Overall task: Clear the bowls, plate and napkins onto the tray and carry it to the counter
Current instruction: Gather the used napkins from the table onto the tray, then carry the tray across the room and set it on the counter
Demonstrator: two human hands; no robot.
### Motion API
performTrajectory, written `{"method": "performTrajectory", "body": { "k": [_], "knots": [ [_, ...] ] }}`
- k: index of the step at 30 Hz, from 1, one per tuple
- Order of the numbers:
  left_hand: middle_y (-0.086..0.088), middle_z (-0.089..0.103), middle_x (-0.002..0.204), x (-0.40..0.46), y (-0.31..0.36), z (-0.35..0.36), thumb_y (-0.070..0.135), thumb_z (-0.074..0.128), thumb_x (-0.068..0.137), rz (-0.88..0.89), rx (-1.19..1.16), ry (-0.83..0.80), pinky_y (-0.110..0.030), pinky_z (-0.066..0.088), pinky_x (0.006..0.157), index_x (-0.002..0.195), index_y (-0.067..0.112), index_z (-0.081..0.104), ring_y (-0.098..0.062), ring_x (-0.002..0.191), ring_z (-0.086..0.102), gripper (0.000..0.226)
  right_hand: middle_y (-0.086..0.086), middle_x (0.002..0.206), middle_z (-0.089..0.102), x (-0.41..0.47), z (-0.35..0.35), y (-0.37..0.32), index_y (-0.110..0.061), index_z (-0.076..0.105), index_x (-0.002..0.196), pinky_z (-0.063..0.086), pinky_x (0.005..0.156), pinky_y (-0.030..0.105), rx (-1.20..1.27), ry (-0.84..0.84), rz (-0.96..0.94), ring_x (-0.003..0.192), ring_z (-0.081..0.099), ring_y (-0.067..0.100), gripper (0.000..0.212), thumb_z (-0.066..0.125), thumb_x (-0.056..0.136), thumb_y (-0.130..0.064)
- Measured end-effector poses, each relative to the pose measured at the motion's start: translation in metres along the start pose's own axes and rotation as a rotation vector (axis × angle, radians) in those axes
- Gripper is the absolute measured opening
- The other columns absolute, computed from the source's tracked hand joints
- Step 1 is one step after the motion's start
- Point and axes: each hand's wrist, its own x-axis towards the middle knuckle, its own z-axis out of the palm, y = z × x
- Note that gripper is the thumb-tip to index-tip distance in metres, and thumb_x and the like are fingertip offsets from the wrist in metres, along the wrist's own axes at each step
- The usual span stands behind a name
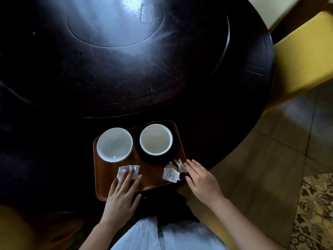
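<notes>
On the tray sit 2 bowls, plate and napkins; left hand lies flat on one, right hand open at the tray's right edge, each grip holding nothing. Carrying remains.

no readable text, labels or numbers

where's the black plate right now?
In the head view, the black plate sits on the far right part of the wooden tray, under the right-hand white bowl, just beyond the crumpled napkins.
</notes>
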Motion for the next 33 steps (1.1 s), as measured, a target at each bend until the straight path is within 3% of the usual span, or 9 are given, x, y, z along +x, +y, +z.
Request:
{"method": "performTrajectory", "body": {
  "k": [7,9,12,14,16,18,20,26,33],
  "knots": [
    [-0.001,0.034,0.149,0.000,-0.001,-0.002,0.054,0.012,0.093,-0.151,0.076,-0.080,-0.041,0.000,0.112,0.136,0.023,0.043,-0.007,0.144,-0.012,0.062,0.004,0.120,0.066,0.008,-0.007,0.001,-0.011,0.064,0.115,0.049,0.094,0.033,-0.021,-0.047,-0.027,0.118,0.057,0.019,0.047,0.034,0.088,-0.035],
    [-0.003,0.033,0.150,-0.003,0.000,-0.004,0.053,0.014,0.093,-0.118,0.045,-0.028,-0.041,0.003,0.113,0.138,0.027,0.040,-0.012,0.145,-0.003,0.058,0.005,0.119,0.066,0.011,-0.009,0.001,-0.012,0.064,0.114,0.049,0.094,0.035,-0.019,-0.048,-0.037,0.116,0.058,0.020,0.052,0.026,0.094,-0.041],
    [-0.012,0.042,0.144,-0.007,0.001,-0.018,0.042,0.026,0.095,-0.033,-0.101,0.176,-0.040,0.019,0.111,0.134,0.020,0.045,-0.025,0.137,0.030,0.048,0.007,0.117,0.066,0.019,-0.012,0.001,-0.010,0.063,0.115,0.052,0.093,0.035,0.060,-0.019,-0.016,0.112,0.059,0.021,0.057,0.019,0.097,-0.042],
    [-0.018,0.051,0.134,-0.004,-0.006,-0.032,0.032,0.040,0.089,-0.201,-0.187,0.370,-0.042,0.031,0.104,0.126,0.010,0.052,-0.031,0.125,0.043,0.045,0.009,0.117,0.065,0.028,-0.014,0.001,-0.007,0.059,0.119,0.052,0.091,0.034,0.141,0.009,0.063,0.111,0.058,0.022,0.041,0.038,0.094,-0.031],
    [-0.020,0.054,0.126,0.005,-0.018,-0.048,0.027,0.046,0.085,-0.529,-0.270,0.459,-0.049,0.037,0.097,0.124,0.005,0.052,-0.035,0.117,0.049,0.045,0.010,0.120,0.060,0.043,-0.018,0.003,-0.006,0.054,0.124,0.049,0.091,0.031,0.213,-0.012,0.155,0.112,0.055,0.023,0.036,0.050,0.092,-0.021],
    [-0.021,0.054,0.123,0.017,-0.032,-0.059,0.022,0.052,0.088,-0.775,-0.362,0.412,-0.053,0.042,0.089,0.129,0.005,0.046,-0.034,0.106,0.055,0.045,0.010,0.124,0.055,0.060,-0.024,0.002,-0.009,0.049,0.129,0.047,0.091,0.031,0.269,-0.084,0.249,0.114,0.052,0.023,0.039,0.053,0.091,-0.020],
    [-0.020,0.056,0.122,0.032,-0.042,-0.069,0.023,0.056,0.087,-0.862,-0.480,0.283,-0.044,0.046,0.080,0.134,0.007,0.040,-0.025,0.094,0.055,0.053,0.009,0.125,0.053,0.077,-0.031,0.000,-0.011,0.049,0.129,0.047,0.090,0.032,0.328,-0.163,0.343,0.113,0.053,0.024,0.040,0.055,0.090,-0.020],
    [-0.020,0.065,0.106,0.058,-0.047,-0.079,0.011,0.060,0.082,-0.853,-0.522,0.138,-0.032,0.040,0.066,0.117,-0.001,0.057,-0.021,0.082,0.053,0.037,0.009,0.103,0.067,0.102,-0.032,-0.008,-0.012,0.062,0.103,0.048,0.071,0.026,0.391,-0.222,0.477,0.094,0.063,0.023,0.020,0.062,0.082,-0.012],
    [-0.017,0.069,0.098,0.059,-0.061,-0.075,0.004,0.061,0.075,-0.925,-0.523,0.145,-0.036,0.044,0.075,0.104,0.002,0.065,-0.033,0.094,0.061,0.030,0.012,0.098,0.066,0.108,-0.026,-0.011,-0.008,0.061,0.093,0.042,0.065,0.025,0.394,-0.249,0.560,0.081,0.058,0.022,0.013,0.061,0.080,-0.008]
  ]
}}
